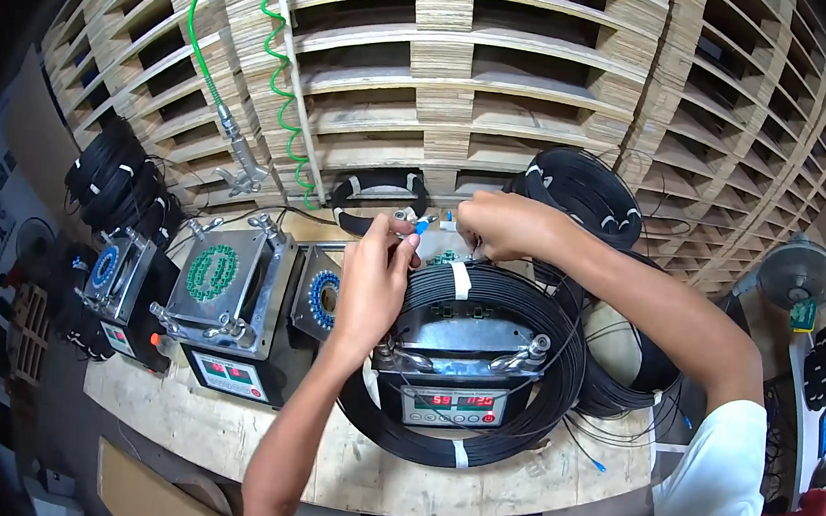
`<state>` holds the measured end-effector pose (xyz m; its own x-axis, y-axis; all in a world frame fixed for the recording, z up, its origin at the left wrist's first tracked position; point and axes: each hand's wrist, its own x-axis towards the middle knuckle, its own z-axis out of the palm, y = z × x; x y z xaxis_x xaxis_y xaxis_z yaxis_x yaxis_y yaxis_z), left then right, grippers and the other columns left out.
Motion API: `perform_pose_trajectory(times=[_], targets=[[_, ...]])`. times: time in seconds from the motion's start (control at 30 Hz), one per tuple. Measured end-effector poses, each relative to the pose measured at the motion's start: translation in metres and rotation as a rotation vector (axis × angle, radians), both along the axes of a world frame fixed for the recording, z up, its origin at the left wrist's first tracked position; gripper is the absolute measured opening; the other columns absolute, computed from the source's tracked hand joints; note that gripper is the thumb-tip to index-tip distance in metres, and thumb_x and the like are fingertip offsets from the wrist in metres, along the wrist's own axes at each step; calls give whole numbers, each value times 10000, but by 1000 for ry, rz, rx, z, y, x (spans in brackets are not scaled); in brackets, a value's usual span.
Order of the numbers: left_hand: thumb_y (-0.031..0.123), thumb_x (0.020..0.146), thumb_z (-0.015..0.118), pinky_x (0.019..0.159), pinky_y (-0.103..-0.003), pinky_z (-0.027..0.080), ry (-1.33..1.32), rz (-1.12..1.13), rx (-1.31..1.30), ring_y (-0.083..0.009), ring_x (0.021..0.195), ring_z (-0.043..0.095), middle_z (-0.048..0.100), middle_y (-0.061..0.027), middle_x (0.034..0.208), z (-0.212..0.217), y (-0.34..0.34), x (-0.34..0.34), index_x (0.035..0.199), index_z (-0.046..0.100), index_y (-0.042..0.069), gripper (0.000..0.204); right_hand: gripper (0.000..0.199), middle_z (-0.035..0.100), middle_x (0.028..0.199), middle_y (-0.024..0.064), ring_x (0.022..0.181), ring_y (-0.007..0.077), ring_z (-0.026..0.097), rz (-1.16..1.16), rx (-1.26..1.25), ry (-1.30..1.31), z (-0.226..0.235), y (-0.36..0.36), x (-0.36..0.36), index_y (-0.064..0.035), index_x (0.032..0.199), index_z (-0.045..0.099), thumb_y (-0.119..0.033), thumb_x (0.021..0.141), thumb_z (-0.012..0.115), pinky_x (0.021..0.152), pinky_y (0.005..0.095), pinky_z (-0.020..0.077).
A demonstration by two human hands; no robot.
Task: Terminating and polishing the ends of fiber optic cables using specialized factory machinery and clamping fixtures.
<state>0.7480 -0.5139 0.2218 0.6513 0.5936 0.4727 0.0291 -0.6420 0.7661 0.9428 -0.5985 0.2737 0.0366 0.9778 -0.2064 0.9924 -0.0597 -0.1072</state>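
My left hand [371, 279] is raised over the bench, its fingers pinched on a small blue cable connector [420, 226]. My right hand [498, 223] is closed just to the right of it, gripping the thin black cable end with a pale connector [448, 226]. Both hands hover above a large coil of black cable [489, 295] bound with white ties. The coil lies around a grey metal machine with a red digital display [454, 401].
Two more grey machines [231, 290] with green and blue connector rings stand to the left on the wooden bench [218, 428]. Further black cable coils [589, 190] lie at back, right and left. Stacked wooden pallets [470, 75] form the rear wall. A green coiled air hose [191, 28] hangs at left. A fan [797, 275] stands at right.
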Motion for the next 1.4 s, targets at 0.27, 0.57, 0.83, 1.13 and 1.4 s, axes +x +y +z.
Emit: perform_pose_trajectory(times=[0.27, 0.57, 0.83, 1.13, 1.4], targets=[[23, 887, 649, 680, -440, 556, 479, -403, 333, -358, 719, 723, 701, -215, 740, 36, 38, 31, 972, 727, -56, 140, 313, 735, 862, 204, 789, 329, 729, -205, -38, 316, -10, -15, 17, 4, 1106, 679, -144, 849, 779, 703, 410, 566], [33, 928, 634, 546, -338, 570, 872, -528, 262, -216, 598, 726, 701, -146, 686, 63, 41, 56, 965, 708, -109, 164, 297, 706, 739, 175, 593, 248, 703, -294, 13, 381, -3, -33, 1, 27, 1149, 656, -154, 922, 725, 456, 376, 554], [2, 918, 597, 546, -330, 594, 1055, -545, 278, -245, 618, 741, 730, -172, 750, 79, 32, 73, 1012, 686, -125, 181, 286, 696, 756, 183, 560, 247, 692, -284, 60, 365, -3, -34, 2, 38, 1146, 669, -139, 923, 701, 450, 362, 559], [-102, 879, 572, 542, -337, 636, 1479, -446, 244, -273, 672, 751, 717, -240, 944, 68, 15, 136, 1171, 606, -115, 294, 300, 720, 820, 187, 564, 280, 716, -320, 49, 475, -3, -34, -1, 39, 1185, 671, -60, 902, 658, 446, 373, 582], [-75, 871, 576, 565, -354, 637, 1485, -466, 234, -250, 663, 753, 724, -215, 912, 69, 12, 137, 1191, 625, -56, 323, 306, 708, 771, 203, 540, 284, 704, -335, 79, 524, -9, -40, 5, 62, 1179, 666, -54, 896, 660, 442, 375, 573]])
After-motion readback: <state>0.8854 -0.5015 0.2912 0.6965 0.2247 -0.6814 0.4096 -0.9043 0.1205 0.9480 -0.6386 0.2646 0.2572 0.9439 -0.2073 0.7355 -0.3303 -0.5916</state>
